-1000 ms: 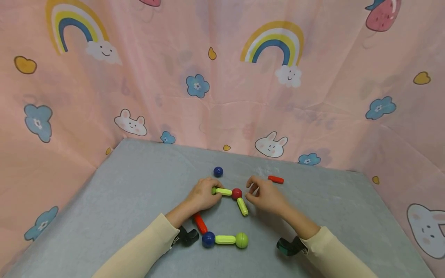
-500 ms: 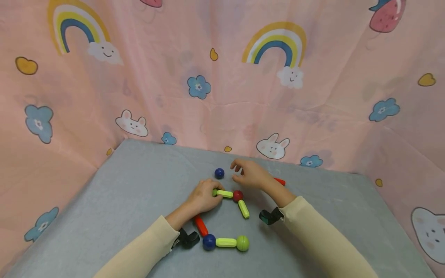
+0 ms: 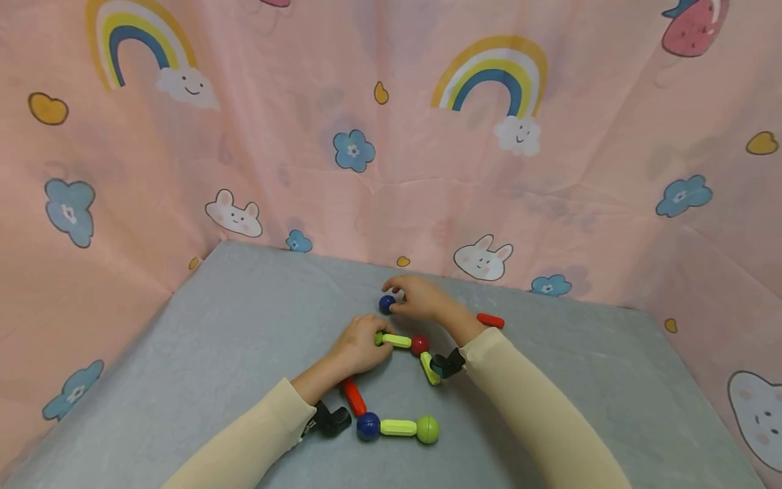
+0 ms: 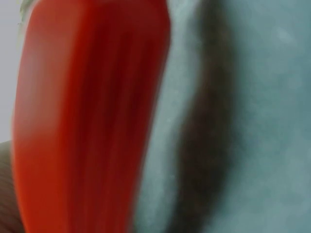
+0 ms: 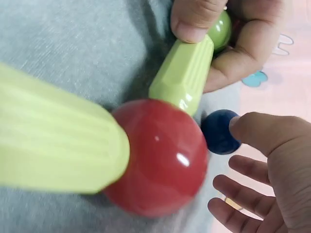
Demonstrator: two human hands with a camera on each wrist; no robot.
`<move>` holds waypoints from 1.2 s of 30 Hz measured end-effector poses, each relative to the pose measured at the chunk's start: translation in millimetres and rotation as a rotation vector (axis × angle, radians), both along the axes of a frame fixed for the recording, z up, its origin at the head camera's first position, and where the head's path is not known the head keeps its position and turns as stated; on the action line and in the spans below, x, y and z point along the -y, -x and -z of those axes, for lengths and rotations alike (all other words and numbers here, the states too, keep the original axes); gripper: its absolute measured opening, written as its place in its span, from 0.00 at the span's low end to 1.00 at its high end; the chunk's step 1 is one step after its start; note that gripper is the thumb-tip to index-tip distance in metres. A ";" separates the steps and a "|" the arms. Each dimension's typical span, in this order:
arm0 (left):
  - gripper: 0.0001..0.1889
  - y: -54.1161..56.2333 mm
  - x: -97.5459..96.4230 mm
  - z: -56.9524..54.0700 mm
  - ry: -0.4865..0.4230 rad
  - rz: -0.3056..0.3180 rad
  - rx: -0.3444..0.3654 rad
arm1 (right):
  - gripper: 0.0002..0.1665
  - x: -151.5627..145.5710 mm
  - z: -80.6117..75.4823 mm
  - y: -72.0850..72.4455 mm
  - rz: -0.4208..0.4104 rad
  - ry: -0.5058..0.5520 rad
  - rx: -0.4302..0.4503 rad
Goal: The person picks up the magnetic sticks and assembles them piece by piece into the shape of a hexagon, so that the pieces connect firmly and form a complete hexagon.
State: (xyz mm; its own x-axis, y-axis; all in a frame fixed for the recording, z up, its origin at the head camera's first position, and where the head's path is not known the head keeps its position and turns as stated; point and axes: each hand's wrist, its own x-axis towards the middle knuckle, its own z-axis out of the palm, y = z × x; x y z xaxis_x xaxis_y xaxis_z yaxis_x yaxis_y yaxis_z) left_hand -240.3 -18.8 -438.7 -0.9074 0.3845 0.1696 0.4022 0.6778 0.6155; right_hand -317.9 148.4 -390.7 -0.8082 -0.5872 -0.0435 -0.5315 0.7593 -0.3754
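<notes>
My left hand holds a toy structure of rods and balls, its thumb and fingers around a yellow-green rod and the green ball at its end. A red ball joins that rod to a second yellow-green rod. Under the left wrist runs a red rod, ending at a blue ball. My right hand is at a loose blue ball. Its thumb overlaps the ball in the right wrist view; contact is unclear. The other fingers are spread apart.
A loose red rod lies right of the right hand. Nearer me, a yellow-green rod links the near blue ball to another green ball. A pink patterned curtain borders the grey tabletop.
The right hand has moved left and away from me, from beside the red ball to the loose blue ball. The left hand keeps its hold in the same place.
</notes>
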 end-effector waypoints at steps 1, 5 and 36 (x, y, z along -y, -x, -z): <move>0.08 -0.1 0.1 -0.4 -0.001 -0.001 0.000 | 0.22 1.5 1.1 1.1 -0.007 -0.005 0.001; 0.08 -0.4 0.3 -1.0 -0.002 0.003 -0.007 | 0.21 5.9 5.9 3.8 -0.030 -0.026 -0.013; 0.07 -1.3 -1.2 -0.7 -0.022 -0.012 0.012 | 0.18 -45.7 -6.8 -52.8 0.115 -0.025 -0.037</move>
State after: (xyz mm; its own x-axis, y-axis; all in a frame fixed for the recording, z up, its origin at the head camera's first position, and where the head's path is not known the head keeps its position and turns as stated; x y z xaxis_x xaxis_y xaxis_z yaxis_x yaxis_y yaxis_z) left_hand -239.0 -17.6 -438.0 -0.9141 0.3695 0.1667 0.3862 0.6687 0.6354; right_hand -265.2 194.1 -383.9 -0.8715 -0.4896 -0.0261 -0.4535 0.8251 -0.3371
